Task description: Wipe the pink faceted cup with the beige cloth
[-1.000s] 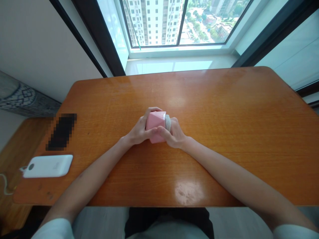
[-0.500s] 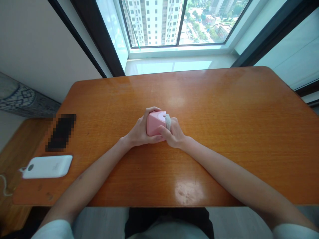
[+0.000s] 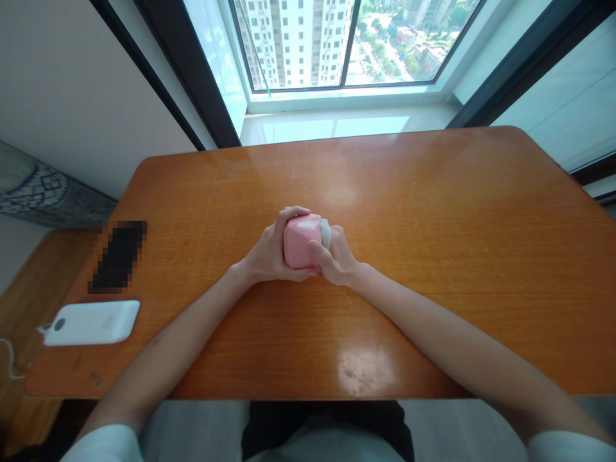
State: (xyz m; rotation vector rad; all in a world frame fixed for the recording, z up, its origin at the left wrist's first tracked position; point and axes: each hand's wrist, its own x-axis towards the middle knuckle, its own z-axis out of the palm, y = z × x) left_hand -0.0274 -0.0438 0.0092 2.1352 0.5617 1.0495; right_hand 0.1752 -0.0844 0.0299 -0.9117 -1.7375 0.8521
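A small pink object [image 3: 302, 241] with angled faces is held over the middle of the wooden table, and its exact kind I cannot make out. At its right end shows a rounded grey, fuzzy-looking part [image 3: 326, 234]. My left hand [image 3: 274, 250] wraps round the left side, fingers over the far edge and thumb along the near edge. From the right, my right hand [image 3: 337, 258] grips the same object with its thumb pressed on the near right corner. The right fingers are partly hidden behind the grey part. Whether the object rests on the table I cannot tell.
A white rounded device [image 3: 91, 322] with a cable lies at the left front of the wooden table [image 3: 433, 224]. Behind it is a dark pixelated patch [image 3: 118, 256]. A window [image 3: 344, 45] and sill stand beyond the far edge.
The pink object has turned a little between my hands. A notch at its upper right edge no longer shows, and more of its near face does. Both hands stay nearly in place.
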